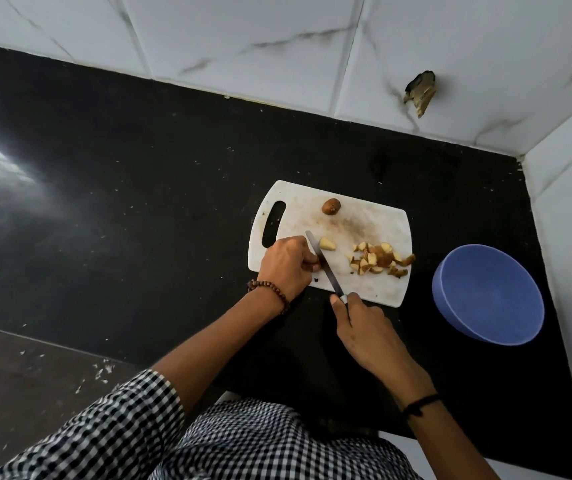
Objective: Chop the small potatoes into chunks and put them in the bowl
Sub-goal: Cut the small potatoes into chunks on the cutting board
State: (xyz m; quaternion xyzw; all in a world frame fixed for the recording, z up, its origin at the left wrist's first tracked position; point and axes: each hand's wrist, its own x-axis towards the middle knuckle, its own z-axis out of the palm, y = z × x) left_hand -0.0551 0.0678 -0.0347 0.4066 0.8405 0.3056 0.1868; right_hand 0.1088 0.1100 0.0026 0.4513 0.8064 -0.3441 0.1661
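Blue bowl (488,294), white cutting board (374,223)

The cutting board (367,220) lies on the table (139,202). On it, a whole potato (331,206) sits at 12 o'clock and a pile of chunks (379,261) at 4 o'clock. A cut piece (327,243) lies mid-board, just right of the knife (326,265). The bowl (488,294) stands on the table at 4 o'clock from the board.

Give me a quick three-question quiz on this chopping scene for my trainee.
1. True or false: the blue bowl already holds potato chunks.
2. Where is the knife? A) lying in the bowl B) gripped by the right hand, blade over the cutting board C) lying on the counter
3. How many whole potatoes lie on the cutting board?
Key: 1 false, the chunks are piled on the board; 2 B; 3 one, near the far edge.
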